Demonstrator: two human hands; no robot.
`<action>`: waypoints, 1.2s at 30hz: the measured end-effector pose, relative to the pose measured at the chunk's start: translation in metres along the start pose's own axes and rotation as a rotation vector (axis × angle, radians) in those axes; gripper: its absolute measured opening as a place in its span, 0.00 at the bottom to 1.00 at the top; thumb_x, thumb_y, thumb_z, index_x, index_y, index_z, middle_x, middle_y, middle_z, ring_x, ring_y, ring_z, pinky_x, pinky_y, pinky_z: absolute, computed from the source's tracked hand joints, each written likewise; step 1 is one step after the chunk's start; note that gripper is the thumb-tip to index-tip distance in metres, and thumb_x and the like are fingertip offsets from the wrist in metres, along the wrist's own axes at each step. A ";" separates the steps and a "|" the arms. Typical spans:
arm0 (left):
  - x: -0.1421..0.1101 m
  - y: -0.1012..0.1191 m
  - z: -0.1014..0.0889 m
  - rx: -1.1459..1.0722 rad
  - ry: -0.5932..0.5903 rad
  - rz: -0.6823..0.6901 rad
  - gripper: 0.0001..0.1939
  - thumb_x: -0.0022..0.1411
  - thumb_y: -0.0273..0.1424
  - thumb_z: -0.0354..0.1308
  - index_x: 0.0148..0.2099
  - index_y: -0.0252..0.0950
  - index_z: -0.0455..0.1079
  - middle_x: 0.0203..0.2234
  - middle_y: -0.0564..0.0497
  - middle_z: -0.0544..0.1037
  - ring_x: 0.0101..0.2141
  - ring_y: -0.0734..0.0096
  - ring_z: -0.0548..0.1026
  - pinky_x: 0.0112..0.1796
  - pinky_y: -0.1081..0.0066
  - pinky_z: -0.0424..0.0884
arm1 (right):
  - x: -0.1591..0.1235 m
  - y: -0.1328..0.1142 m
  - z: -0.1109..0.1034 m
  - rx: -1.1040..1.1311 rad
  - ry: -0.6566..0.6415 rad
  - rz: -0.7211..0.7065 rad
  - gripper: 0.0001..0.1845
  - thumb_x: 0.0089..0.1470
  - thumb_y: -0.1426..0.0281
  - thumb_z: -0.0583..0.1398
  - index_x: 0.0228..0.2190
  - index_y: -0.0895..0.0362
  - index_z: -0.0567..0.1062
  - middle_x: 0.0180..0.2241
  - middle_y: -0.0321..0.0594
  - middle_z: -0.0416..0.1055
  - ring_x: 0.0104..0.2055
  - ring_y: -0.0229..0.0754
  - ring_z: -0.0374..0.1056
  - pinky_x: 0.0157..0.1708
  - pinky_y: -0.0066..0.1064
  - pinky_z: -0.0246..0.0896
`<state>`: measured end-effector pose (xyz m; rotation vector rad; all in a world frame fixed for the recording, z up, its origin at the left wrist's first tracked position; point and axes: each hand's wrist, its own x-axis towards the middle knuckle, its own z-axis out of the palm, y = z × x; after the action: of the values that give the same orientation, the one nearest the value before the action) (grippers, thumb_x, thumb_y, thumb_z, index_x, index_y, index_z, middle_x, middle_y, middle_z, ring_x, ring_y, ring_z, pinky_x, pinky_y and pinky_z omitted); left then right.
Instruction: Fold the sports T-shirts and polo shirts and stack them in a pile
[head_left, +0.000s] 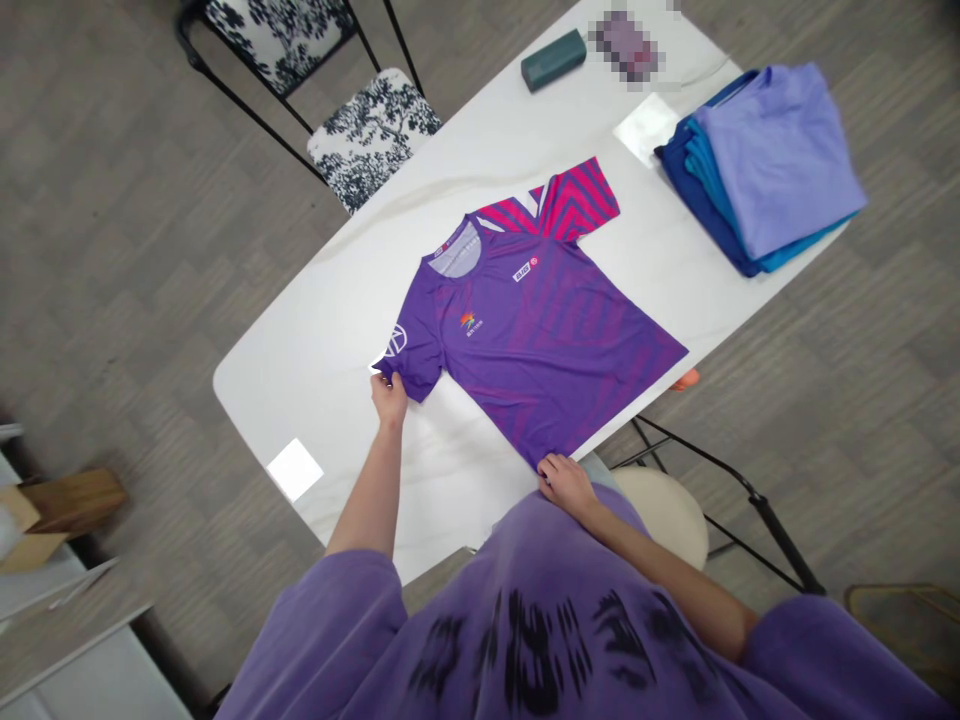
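Note:
A purple short-sleeved T-shirt [525, 330] lies spread front up on the white table, its collar towards the far left side. One sleeve is plain purple with a white round logo; the other has pink and blue stripes. My left hand [389, 400] pinches the edge of the plain sleeve. At the hem's near corner, by the table edge, my right hand [568, 484] has its fingers closed on the fabric. The tips of the right fingers are partly hidden.
The white table [285, 330] runs diagonally across the view. A stack of folded clothes [784, 165] lies at its right end, near a dark green case [553, 61] and a blurred-out object. A patterned chair [375, 135] stands beyond; a cream stool [660, 510] stands close by.

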<state>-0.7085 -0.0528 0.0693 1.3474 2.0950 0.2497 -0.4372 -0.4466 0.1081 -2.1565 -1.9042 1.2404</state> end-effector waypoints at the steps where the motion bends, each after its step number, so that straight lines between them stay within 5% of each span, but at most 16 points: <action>1: 0.001 0.005 -0.002 -0.018 0.006 0.005 0.15 0.75 0.36 0.56 0.59 0.36 0.67 0.51 0.41 0.83 0.51 0.63 0.83 0.57 0.65 0.77 | -0.001 0.001 -0.004 0.027 -0.003 -0.003 0.08 0.70 0.69 0.58 0.45 0.51 0.78 0.46 0.43 0.80 0.49 0.49 0.73 0.52 0.39 0.65; 6: 0.014 0.054 -0.004 -0.154 -0.033 0.027 0.13 0.75 0.39 0.55 0.56 0.38 0.65 0.43 0.46 0.84 0.41 0.67 0.85 0.44 0.67 0.82 | -0.005 0.013 -0.028 0.228 0.046 -0.074 0.13 0.72 0.69 0.56 0.51 0.50 0.78 0.48 0.42 0.81 0.49 0.47 0.75 0.55 0.40 0.67; 11: 0.028 0.144 0.022 -0.477 -0.203 0.026 0.14 0.67 0.35 0.64 0.48 0.39 0.64 0.32 0.49 0.82 0.29 0.67 0.84 0.33 0.68 0.83 | -0.013 0.042 -0.053 0.417 0.216 -0.139 0.17 0.74 0.69 0.54 0.55 0.48 0.79 0.50 0.44 0.79 0.52 0.50 0.76 0.56 0.46 0.73; 18: 0.035 0.290 0.112 -0.346 -0.405 0.126 0.11 0.67 0.31 0.66 0.47 0.37 0.67 0.31 0.47 0.81 0.31 0.61 0.86 0.33 0.66 0.84 | -0.020 0.096 -0.083 0.594 0.451 -0.035 0.17 0.73 0.70 0.56 0.53 0.47 0.81 0.49 0.45 0.77 0.53 0.49 0.76 0.57 0.47 0.76; 23: 0.039 0.363 0.190 -0.248 -0.456 0.180 0.11 0.70 0.29 0.64 0.51 0.31 0.70 0.33 0.42 0.81 0.39 0.55 0.86 0.43 0.54 0.86 | -0.019 0.136 -0.085 0.622 0.542 0.028 0.18 0.73 0.69 0.56 0.56 0.45 0.81 0.48 0.45 0.76 0.52 0.49 0.77 0.57 0.47 0.76; 30: 0.050 0.404 0.269 -0.213 -0.492 0.211 0.16 0.76 0.37 0.62 0.55 0.28 0.68 0.33 0.42 0.81 0.43 0.56 0.85 0.49 0.51 0.82 | -0.011 0.174 -0.068 0.604 0.590 0.142 0.17 0.73 0.70 0.56 0.54 0.47 0.81 0.49 0.46 0.74 0.52 0.49 0.76 0.58 0.47 0.75; 33: 0.038 0.395 0.273 -0.197 -0.499 0.276 0.21 0.77 0.45 0.60 0.56 0.31 0.67 0.38 0.41 0.82 0.43 0.58 0.85 0.48 0.55 0.82 | -0.010 0.180 -0.063 0.478 0.585 0.252 0.15 0.71 0.68 0.58 0.52 0.49 0.83 0.51 0.48 0.73 0.52 0.52 0.75 0.57 0.49 0.74; 36: 0.001 0.352 0.251 -0.172 -0.303 0.584 0.21 0.78 0.47 0.56 0.60 0.35 0.69 0.50 0.39 0.82 0.53 0.58 0.83 0.58 0.55 0.79 | -0.007 0.180 -0.064 0.355 0.575 0.307 0.13 0.69 0.66 0.61 0.50 0.49 0.83 0.52 0.49 0.74 0.51 0.54 0.73 0.56 0.51 0.72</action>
<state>-0.2945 0.0678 0.0379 1.7391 1.3683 0.4248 -0.2519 -0.4689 0.0678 -2.3138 -1.0799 0.7728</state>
